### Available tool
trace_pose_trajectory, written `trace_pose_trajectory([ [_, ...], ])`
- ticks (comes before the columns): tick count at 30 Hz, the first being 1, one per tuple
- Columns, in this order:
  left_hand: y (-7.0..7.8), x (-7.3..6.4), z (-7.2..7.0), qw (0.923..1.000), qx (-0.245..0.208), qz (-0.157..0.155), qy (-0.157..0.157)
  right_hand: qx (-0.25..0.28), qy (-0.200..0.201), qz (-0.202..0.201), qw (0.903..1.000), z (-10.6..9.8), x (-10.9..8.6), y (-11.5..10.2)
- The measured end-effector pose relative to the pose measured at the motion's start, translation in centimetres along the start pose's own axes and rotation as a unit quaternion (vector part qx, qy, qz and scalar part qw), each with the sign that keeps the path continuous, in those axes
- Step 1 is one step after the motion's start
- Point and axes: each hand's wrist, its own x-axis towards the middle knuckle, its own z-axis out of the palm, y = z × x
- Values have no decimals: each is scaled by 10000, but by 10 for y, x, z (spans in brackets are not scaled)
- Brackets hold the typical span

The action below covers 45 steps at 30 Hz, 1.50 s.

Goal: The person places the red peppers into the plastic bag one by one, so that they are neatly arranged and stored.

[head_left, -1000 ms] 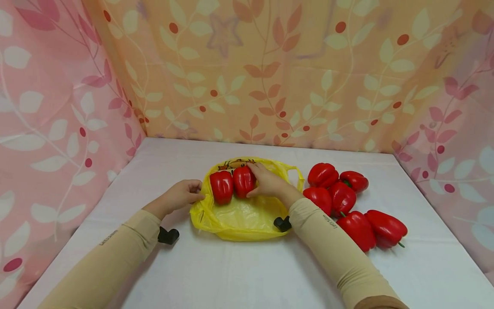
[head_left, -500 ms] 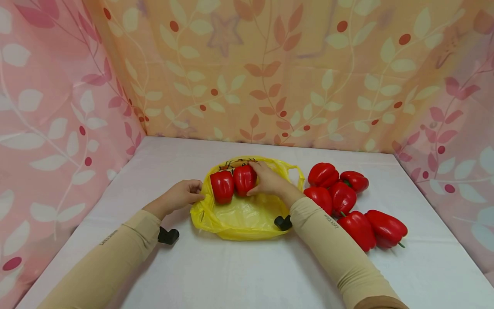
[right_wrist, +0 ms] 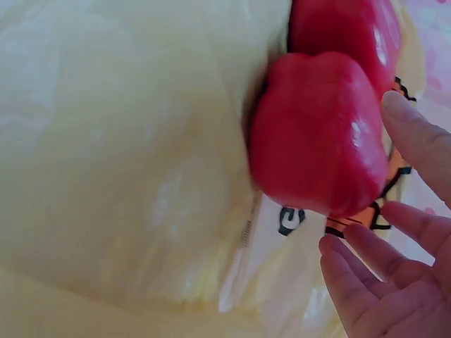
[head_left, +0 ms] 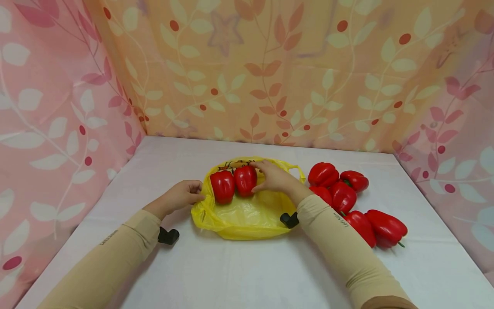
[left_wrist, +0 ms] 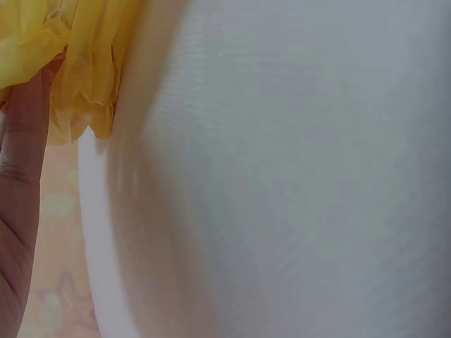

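Observation:
A yellow plastic bag (head_left: 251, 214) lies spread with its mouth toward me. Inside it, two red bell peppers sit side by side, a left one (head_left: 222, 187) and a right one (head_left: 245, 181). My left hand (head_left: 179, 197) pinches the bag's left edge; in the left wrist view gathered yellow plastic (left_wrist: 91, 70) hangs by a finger. My right hand (head_left: 275, 178) is just right of the right pepper. The right wrist view shows that hand's fingers (right_wrist: 366, 299) spread and relaxed beside the nearer pepper (right_wrist: 317, 137), with nothing held.
Several more red bell peppers (head_left: 343, 197) lie on the white tabletop (head_left: 247, 270) to the right, partly behind my right sleeve (head_left: 332, 231). Patterned cloth (head_left: 247, 77) hangs behind the table and on both sides.
My right hand has let go of the right pepper and drawn back slightly to the right. The left hand stays at the bag's edge.

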Motion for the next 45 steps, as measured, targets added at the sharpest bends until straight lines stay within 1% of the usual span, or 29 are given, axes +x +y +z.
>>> trace_pose_trajectory([
  [4, 2, -1, 1, 10000, -43, -10, -34, 71, -5, -151, 9999, -8, -2, 0],
  [12, 3, -1, 2, 10000, -56, 3, -43, 89, 120, -284, 9995, -28, -13, 0],
  [16, 3, -1, 1, 10000, -67, 14, -57, 87, 212, -303, 9993, -41, -22, 0],
  [24, 3, -1, 1, 10000, -15, 22, -49, 198, 268, -85, 9994, -68, -42, 9],
  [31, 3, -1, 1, 10000, 25, 30, -50, 49, 444, -167, 9989, -87, -65, 22],
  [36, 1, 1, 1, 10000, 9, 26, -65, -36, 480, 60, 9988, -98, -84, 34],
  [43, 2, 1, 1, 10000, 13, -10, -79, -71, 347, 693, 9970, -108, -112, 48],
  [45, 3, 0, 1, 10000, 30, -10, -76, -67, 311, 786, 9964, -111, -121, 52],
])
